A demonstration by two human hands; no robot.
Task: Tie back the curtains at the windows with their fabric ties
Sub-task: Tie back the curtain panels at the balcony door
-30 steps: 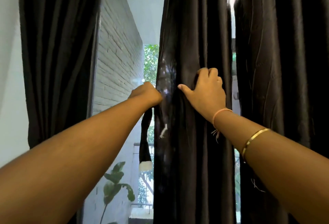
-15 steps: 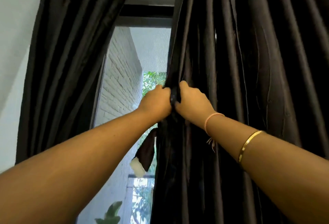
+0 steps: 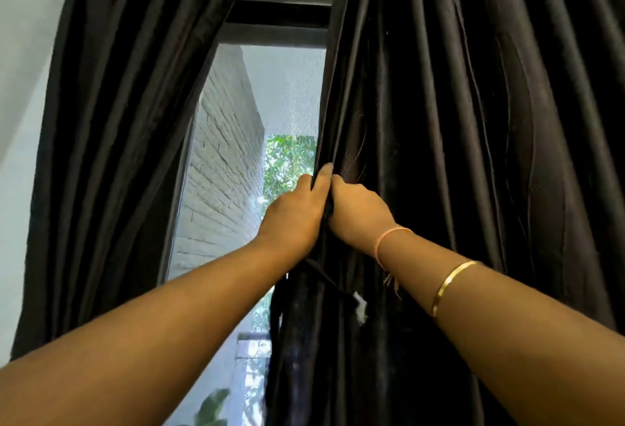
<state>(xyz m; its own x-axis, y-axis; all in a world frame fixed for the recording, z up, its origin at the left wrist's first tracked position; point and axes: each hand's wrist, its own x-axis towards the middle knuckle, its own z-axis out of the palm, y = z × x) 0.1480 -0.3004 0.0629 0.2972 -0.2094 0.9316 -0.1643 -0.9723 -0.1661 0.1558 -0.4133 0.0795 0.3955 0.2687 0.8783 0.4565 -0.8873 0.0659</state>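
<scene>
Both of my hands meet at the window-side edge of the right-hand curtain [image 3: 439,155], at about mid-height of the view. My left hand [image 3: 294,219] grips that edge from the window side, with its fingers curled behind the fabric and the thumb lying up along the fold. My right hand [image 3: 358,214] grips the same bunched fold from the room side, knuckles up, and touches the left hand. The fabric between the two hands is pinched into one narrow gather.

Below my left wrist, a narrow dark strip, apparently the fabric tie [image 3: 275,315], hangs just beside the curtain edge. I cannot tell its lower end from the curtain folds. A small white tuft [image 3: 360,307] sits on the curtain beneath my right wrist.

The left-hand curtain [image 3: 128,121] hangs apart from the right one and slants toward the white wall [image 3: 20,87]. Between the two curtains, the dark window frame [image 3: 277,13] and a mesh screen [image 3: 287,87] are exposed. A white brick wall [image 3: 223,172] and green foliage [image 3: 287,162] show through the screen.

My right forearm carries a pink thread bracelet [image 3: 392,233] at the wrist and a gold bangle [image 3: 453,285] further up.
</scene>
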